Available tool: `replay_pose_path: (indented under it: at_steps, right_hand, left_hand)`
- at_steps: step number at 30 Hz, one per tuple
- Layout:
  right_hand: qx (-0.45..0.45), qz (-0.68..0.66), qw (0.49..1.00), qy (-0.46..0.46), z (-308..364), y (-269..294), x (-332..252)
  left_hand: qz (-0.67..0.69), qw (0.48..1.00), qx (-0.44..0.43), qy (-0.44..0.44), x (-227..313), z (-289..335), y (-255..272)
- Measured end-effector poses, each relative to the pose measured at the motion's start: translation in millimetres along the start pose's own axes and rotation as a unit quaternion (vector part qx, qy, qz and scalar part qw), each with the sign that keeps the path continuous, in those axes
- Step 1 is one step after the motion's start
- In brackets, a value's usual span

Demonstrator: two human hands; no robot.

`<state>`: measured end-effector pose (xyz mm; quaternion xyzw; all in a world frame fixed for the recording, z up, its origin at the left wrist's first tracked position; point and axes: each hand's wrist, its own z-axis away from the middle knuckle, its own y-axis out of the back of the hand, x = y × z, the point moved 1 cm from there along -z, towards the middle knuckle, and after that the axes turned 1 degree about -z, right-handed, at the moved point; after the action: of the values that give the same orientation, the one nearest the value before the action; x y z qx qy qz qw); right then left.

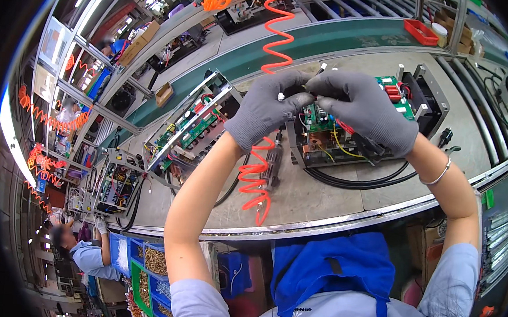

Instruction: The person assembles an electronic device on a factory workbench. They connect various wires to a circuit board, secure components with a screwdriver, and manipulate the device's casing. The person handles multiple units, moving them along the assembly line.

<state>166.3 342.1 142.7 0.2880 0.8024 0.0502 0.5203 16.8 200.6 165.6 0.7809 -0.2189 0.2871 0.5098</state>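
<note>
My left hand (269, 106) and my right hand (366, 104), both in grey gloves, meet fingertip to fingertip above an open electronic unit. Their thumbs and fingers are pinched together; what lies between them is too small and hidden to name. A small white connector (281, 96) shows against the left glove, and another pale tip (323, 66) sticks up behind the fingers. Below them, the unit's green circuit board (317, 120) carries a copper coil and yellow wires. My right hand hides part of this unit, whose black fan (423, 102) stands at its right end.
An orange coiled hose (278, 44) hangs down behind my left hand, with a dark hand tool (273, 165) near its lower part. Another open unit (192, 125) stands to the left. A black cable (369, 182) loops along the bench. Parts bins (154, 261) and a co-worker (85, 256) are lower left.
</note>
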Motion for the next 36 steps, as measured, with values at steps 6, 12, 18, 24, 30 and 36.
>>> replay_pose_path:
  at_steps: [6,12,18,24,30,36]
  right_hand:
    - [0.043,0.124,0.991,0.021,12.1,4.8,2.2]
    - [0.064,0.208,0.975,0.048,8.1,5.0,15.9]
    - [0.05,0.31,0.943,0.114,8.4,-1.6,32.2]
    - [0.106,0.322,0.927,0.159,4.8,0.1,50.2]
    - [0.098,0.331,0.934,0.094,6.4,-11.4,69.8]
    - [0.148,0.337,0.922,0.117,9.6,-13.7,75.9]
  left_hand:
    - [-0.055,0.998,0.015,0.01,-1.3,-3.7,-6.3]
    - [-0.098,0.994,0.026,0.047,5.8,-6.7,-14.1]
    - [-0.211,0.974,-0.006,0.084,17.5,-7.2,-15.3]
    - [-0.471,0.879,-0.069,-0.034,10.1,2.5,-25.1]
    - [-0.474,0.876,-0.072,-0.051,-1.0,1.6,-31.0]
    - [-0.497,0.861,-0.094,-0.05,5.1,-5.3,-31.4]
